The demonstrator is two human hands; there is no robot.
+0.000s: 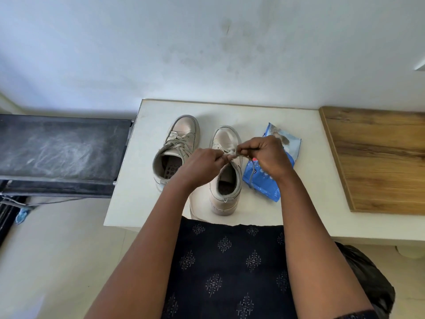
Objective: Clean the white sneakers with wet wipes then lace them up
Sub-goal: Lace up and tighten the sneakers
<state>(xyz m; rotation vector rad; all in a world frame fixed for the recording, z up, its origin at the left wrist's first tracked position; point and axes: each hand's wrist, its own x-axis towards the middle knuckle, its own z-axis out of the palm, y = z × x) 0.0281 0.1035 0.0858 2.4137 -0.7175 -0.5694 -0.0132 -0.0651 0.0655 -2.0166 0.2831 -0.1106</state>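
Two white sneakers stand side by side on a white table [147,203], toes pointing away from me. The left sneaker [177,148] has its laces threaded and lies untouched. Over the right sneaker [226,180] both hands work the lace [231,153]. My left hand [202,165] pinches one part of the lace above the tongue. My right hand [264,157] pinches the other part, and a loose grey lace end [251,174] hangs down from it over the wipes pack. The hands hide the eyelets of the right sneaker.
A blue pack of wet wipes [271,171] lies right of the right sneaker, partly under my right hand. A wooden board [379,157] covers the table's right side. A dark bench [59,153] stands to the left. A wall rises behind the table.
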